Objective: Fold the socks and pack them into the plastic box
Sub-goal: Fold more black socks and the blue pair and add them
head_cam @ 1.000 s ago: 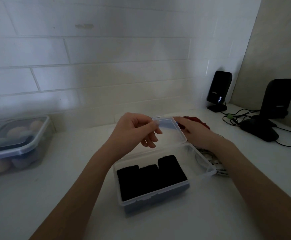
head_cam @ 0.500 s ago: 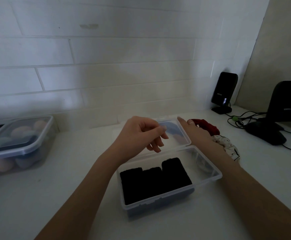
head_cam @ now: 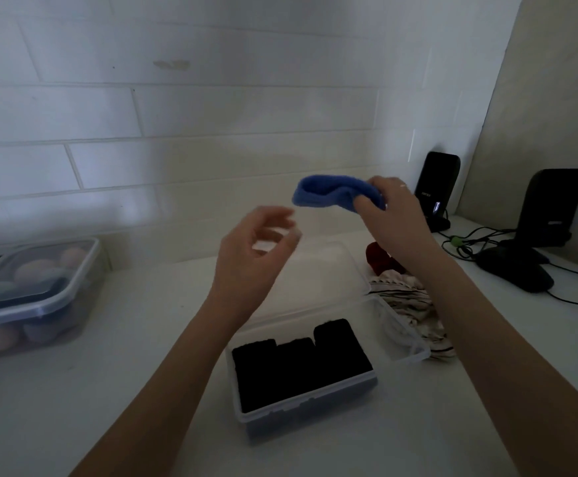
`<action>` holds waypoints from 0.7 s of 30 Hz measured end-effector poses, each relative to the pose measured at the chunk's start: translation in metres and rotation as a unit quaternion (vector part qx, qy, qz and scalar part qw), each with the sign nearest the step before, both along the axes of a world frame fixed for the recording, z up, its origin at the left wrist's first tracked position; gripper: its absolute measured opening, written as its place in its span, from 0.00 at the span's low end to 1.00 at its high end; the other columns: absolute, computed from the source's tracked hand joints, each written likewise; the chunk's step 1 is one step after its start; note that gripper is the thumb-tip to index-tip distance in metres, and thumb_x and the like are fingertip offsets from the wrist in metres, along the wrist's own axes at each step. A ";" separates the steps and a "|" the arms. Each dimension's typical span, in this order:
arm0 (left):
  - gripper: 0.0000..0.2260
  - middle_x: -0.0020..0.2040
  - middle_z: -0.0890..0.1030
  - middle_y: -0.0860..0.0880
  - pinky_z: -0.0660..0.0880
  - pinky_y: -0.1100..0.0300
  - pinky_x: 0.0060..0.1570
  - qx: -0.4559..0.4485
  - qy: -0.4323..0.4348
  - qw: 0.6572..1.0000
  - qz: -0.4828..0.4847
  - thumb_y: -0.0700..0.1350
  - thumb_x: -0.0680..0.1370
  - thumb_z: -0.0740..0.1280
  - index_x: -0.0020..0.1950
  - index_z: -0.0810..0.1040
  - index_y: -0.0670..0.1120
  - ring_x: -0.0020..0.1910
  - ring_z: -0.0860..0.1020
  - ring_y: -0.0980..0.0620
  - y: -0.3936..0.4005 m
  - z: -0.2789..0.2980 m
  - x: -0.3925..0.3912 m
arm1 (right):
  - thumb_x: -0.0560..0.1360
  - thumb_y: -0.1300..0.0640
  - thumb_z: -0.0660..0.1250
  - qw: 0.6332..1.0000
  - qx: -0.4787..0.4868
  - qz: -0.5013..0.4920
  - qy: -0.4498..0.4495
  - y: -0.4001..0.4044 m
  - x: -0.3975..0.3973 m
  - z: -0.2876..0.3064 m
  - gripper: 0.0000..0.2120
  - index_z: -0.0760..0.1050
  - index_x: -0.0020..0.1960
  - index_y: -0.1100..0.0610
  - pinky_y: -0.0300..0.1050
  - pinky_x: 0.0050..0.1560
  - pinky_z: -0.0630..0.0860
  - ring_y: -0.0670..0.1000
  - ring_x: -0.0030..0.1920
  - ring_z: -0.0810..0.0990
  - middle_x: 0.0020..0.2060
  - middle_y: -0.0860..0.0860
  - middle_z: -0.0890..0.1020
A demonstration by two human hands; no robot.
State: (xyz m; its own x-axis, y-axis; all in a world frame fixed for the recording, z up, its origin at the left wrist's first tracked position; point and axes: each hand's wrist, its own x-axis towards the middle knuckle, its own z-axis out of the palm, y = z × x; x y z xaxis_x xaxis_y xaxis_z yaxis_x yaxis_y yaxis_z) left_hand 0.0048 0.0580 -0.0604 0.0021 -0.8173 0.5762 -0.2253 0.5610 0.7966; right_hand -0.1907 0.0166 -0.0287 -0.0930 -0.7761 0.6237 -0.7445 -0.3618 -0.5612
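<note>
A clear plastic box (head_cam: 402,352) sits open on the white counter, its lid (head_cam: 328,270) tipped back. Three folded black socks (head_cam: 297,359) fill its left part. My right hand (head_cam: 394,215) is raised above the lid and pinches a blue sock (head_cam: 328,194), which hangs out to the left. My left hand (head_cam: 256,256) hovers lower and to the left of the sock, fingers spread and blurred, holding nothing. A red sock (head_cam: 378,258) and a pale striped sock (head_cam: 408,301) lie beside the box on the right.
A lidded clear container (head_cam: 36,290) with rounded items stands at the left. Two black speakers (head_cam: 437,187) (head_cam: 552,208), a dark mouse (head_cam: 518,273) and cables lie at the right. The tiled wall runs close behind.
My right hand rose from beside the lid with the blue sock. My left hand let go of the lid and opened.
</note>
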 end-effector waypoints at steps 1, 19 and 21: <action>0.15 0.52 0.80 0.53 0.76 0.65 0.42 -0.027 0.006 0.999 0.038 0.47 0.71 0.70 0.57 0.75 0.50 0.45 0.79 0.57 0.000 0.001 0.002 | 0.75 0.60 0.61 1.000 0.002 0.024 -0.012 0.005 0.005 0.007 0.04 0.72 0.43 0.60 0.33 0.33 0.66 0.49 0.35 0.71 0.37 0.52 0.73; 0.06 0.39 0.86 0.51 0.79 0.61 0.37 0.112 0.078 0.974 -0.182 0.42 0.77 0.64 0.52 0.78 0.43 0.38 0.85 0.49 0.004 0.010 0.001 | 0.73 0.47 0.67 0.932 0.189 0.276 -0.137 0.033 0.040 0.018 0.13 0.76 0.53 0.53 0.37 0.27 0.67 0.40 0.25 0.70 0.32 0.46 0.76; 0.08 0.38 0.86 0.51 0.79 0.62 0.36 0.118 0.075 0.974 -0.178 0.43 0.77 0.63 0.52 0.78 0.42 0.38 0.85 0.50 0.004 0.010 0.001 | 0.73 0.50 0.69 0.926 0.218 0.293 -0.090 0.035 0.039 0.014 0.14 0.77 0.56 0.53 0.36 0.28 0.67 0.39 0.26 0.71 0.35 0.45 0.78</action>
